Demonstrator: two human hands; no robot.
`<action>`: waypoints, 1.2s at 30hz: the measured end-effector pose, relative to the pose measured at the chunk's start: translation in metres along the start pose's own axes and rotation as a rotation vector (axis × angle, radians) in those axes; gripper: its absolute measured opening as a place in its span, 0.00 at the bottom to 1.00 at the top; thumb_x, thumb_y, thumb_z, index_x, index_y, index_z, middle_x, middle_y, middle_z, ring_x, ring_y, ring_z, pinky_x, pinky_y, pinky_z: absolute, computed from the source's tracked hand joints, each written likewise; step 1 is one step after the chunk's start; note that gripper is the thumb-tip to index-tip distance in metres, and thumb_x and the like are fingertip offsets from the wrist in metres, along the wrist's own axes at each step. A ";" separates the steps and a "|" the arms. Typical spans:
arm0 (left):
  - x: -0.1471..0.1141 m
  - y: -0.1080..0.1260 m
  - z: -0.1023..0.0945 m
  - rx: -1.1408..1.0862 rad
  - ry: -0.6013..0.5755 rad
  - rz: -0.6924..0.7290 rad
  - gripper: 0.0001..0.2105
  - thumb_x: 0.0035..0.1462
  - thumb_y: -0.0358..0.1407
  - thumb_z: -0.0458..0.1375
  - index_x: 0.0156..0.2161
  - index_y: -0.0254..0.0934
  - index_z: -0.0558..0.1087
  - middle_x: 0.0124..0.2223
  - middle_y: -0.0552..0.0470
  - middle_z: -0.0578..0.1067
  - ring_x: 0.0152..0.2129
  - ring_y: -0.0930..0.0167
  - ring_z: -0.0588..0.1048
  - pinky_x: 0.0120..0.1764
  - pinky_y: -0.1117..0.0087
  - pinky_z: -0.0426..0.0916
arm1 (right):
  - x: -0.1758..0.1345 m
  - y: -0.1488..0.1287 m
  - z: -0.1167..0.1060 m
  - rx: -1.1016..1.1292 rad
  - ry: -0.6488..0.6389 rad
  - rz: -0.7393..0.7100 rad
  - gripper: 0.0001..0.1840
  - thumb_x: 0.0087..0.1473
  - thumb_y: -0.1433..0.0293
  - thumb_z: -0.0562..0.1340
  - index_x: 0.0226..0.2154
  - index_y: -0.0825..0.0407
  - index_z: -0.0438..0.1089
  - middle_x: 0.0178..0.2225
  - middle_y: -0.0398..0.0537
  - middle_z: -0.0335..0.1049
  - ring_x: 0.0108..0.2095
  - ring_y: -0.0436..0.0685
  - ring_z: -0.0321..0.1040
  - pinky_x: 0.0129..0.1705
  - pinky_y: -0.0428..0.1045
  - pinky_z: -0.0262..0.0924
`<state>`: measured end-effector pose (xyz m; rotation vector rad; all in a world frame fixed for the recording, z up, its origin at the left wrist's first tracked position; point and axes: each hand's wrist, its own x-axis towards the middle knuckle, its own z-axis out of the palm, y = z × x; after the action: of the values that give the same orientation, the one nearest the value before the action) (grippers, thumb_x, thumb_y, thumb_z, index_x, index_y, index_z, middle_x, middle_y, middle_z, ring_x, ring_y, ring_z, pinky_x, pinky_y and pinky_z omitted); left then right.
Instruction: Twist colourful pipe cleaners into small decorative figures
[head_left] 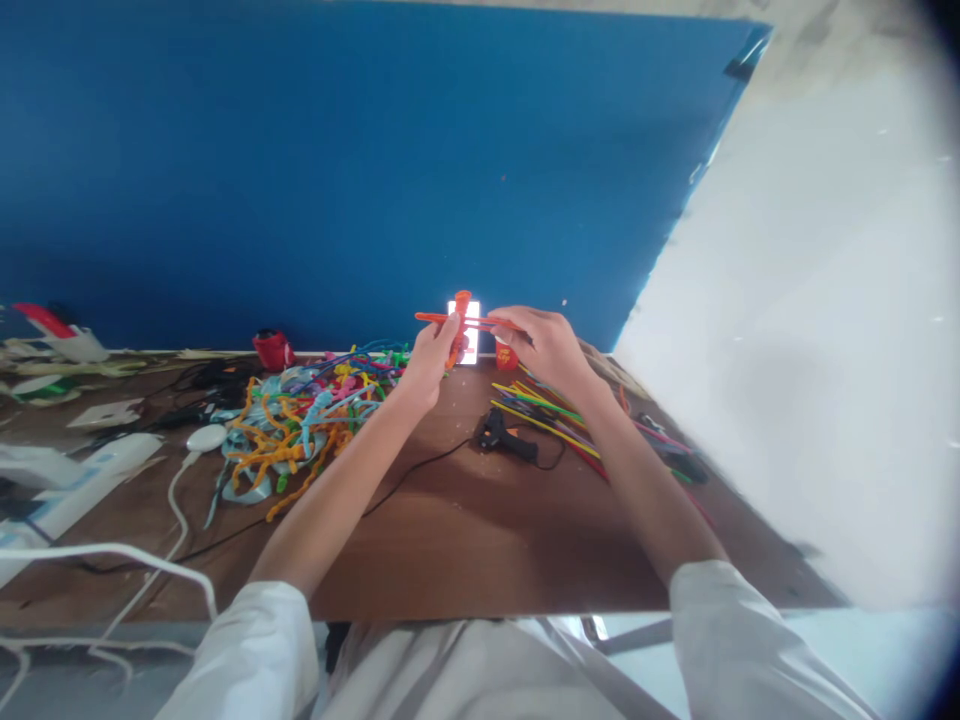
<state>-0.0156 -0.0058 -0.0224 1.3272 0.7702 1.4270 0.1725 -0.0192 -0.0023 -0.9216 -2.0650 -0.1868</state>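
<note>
One orange piece (463, 299) stands in the left hand (429, 362), pinched between thumb and fingers, its top poking above the fingertips. Thin orange strands (491, 321) stretch sideways into the right hand's pinching fingers (519, 318). Below both hands lies a black glue gun (504, 437).

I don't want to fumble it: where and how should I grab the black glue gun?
Probably by its handle, from above and the right: the glue gun lies on the table with that slim part pointing right, away from the bulkier body.
</note>
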 end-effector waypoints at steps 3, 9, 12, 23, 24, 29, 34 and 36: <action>0.000 0.000 0.000 0.032 -0.003 0.032 0.19 0.61 0.50 0.57 0.27 0.36 0.66 0.25 0.54 0.66 0.21 0.77 0.63 0.26 0.72 0.59 | 0.001 -0.006 0.000 0.149 0.011 0.036 0.16 0.66 0.64 0.55 0.47 0.51 0.76 0.44 0.50 0.79 0.41 0.56 0.74 0.43 0.50 0.62; -0.001 0.001 0.001 0.070 0.006 0.059 0.19 0.62 0.50 0.56 0.27 0.37 0.66 0.25 0.54 0.66 0.21 0.77 0.63 0.27 0.72 0.58 | 0.001 -0.008 0.003 0.371 -0.026 0.211 0.14 0.63 0.64 0.58 0.43 0.51 0.77 0.31 0.46 0.76 0.24 0.48 0.68 0.30 0.47 0.60; -0.002 0.001 0.001 0.095 0.000 0.071 0.19 0.63 0.50 0.55 0.28 0.36 0.66 0.25 0.54 0.66 0.21 0.77 0.63 0.27 0.72 0.58 | 0.000 -0.005 0.006 0.419 0.017 0.247 0.14 0.61 0.64 0.59 0.40 0.52 0.78 0.28 0.45 0.75 0.23 0.48 0.67 0.29 0.46 0.60; 0.000 -0.002 -0.003 0.146 -0.023 0.103 0.23 0.61 0.54 0.55 0.25 0.37 0.66 0.23 0.55 0.65 0.20 0.77 0.62 0.26 0.72 0.57 | 0.000 -0.007 0.010 0.395 0.079 0.249 0.14 0.61 0.62 0.60 0.39 0.53 0.79 0.27 0.46 0.75 0.23 0.48 0.67 0.28 0.46 0.60; 0.000 -0.002 -0.003 0.151 -0.027 0.102 0.23 0.61 0.54 0.55 0.25 0.37 0.66 0.23 0.55 0.65 0.19 0.77 0.61 0.26 0.71 0.57 | 0.000 -0.007 0.009 0.388 0.084 0.246 0.14 0.61 0.62 0.60 0.39 0.53 0.79 0.27 0.46 0.75 0.23 0.48 0.67 0.28 0.46 0.60; 0.000 -0.004 -0.002 0.137 -0.044 0.097 0.24 0.59 0.56 0.56 0.24 0.36 0.66 0.22 0.56 0.63 0.19 0.77 0.61 0.25 0.71 0.56 | 0.001 -0.010 0.009 0.346 0.095 0.217 0.13 0.61 0.64 0.60 0.39 0.52 0.79 0.28 0.46 0.76 0.24 0.48 0.68 0.31 0.46 0.61; -0.002 -0.004 0.001 0.105 -0.052 0.084 0.24 0.57 0.57 0.58 0.25 0.36 0.66 0.22 0.56 0.63 0.19 0.78 0.60 0.25 0.72 0.55 | 0.001 -0.013 0.009 0.360 0.057 0.201 0.14 0.61 0.64 0.59 0.39 0.52 0.79 0.28 0.45 0.76 0.25 0.50 0.70 0.32 0.47 0.63; -0.002 -0.004 0.002 0.081 -0.047 0.083 0.23 0.58 0.56 0.57 0.27 0.37 0.67 0.23 0.56 0.64 0.19 0.78 0.61 0.25 0.72 0.55 | 0.001 -0.014 0.009 0.361 0.055 0.199 0.13 0.62 0.64 0.59 0.40 0.51 0.78 0.29 0.45 0.76 0.25 0.50 0.71 0.33 0.47 0.63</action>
<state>-0.0133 -0.0069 -0.0259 1.4653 0.7564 1.4374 0.1571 -0.0244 -0.0046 -0.8768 -1.8607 0.2566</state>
